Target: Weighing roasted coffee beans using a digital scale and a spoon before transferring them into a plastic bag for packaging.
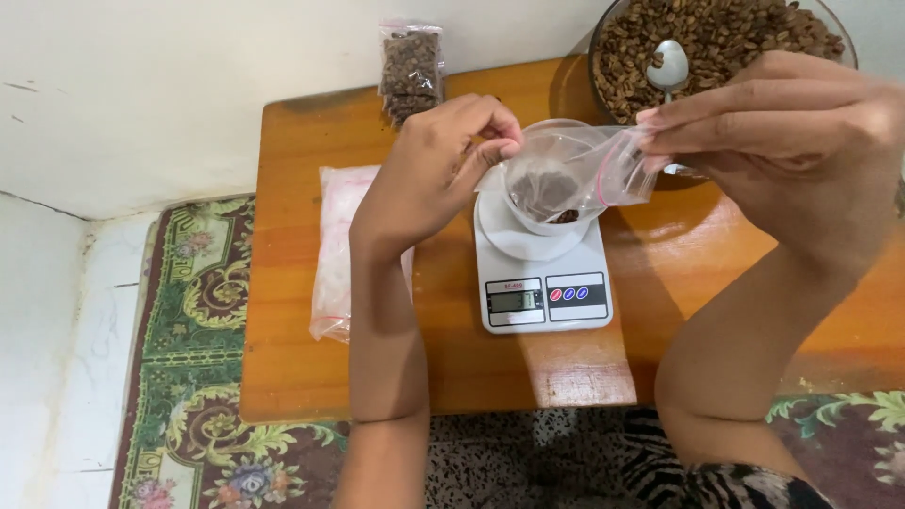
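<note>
My left hand (pixel 429 170) and my right hand (pixel 792 123) together hold a small clear zip bag (pixel 580 170) stretched sideways above a white cup (pixel 551 221). The left hand pinches the bag's left end, the right hand pinches its pink-striped mouth end. The cup stands on a white digital kitchen scale (pixel 542 283) and shows a few brown beans at its bottom. The bag looks nearly empty, with brown dust inside.
A glass bowl (pixel 603 66) of brown beans with a metal spoon (pixel 669 66) stands at the back right of the low wooden table (pixel 302 358). A filled bean bag (pixel 410 66) lies at the back. A stack of clear bags (pixel 335 254) lies left. Patterned carpet surrounds the table.
</note>
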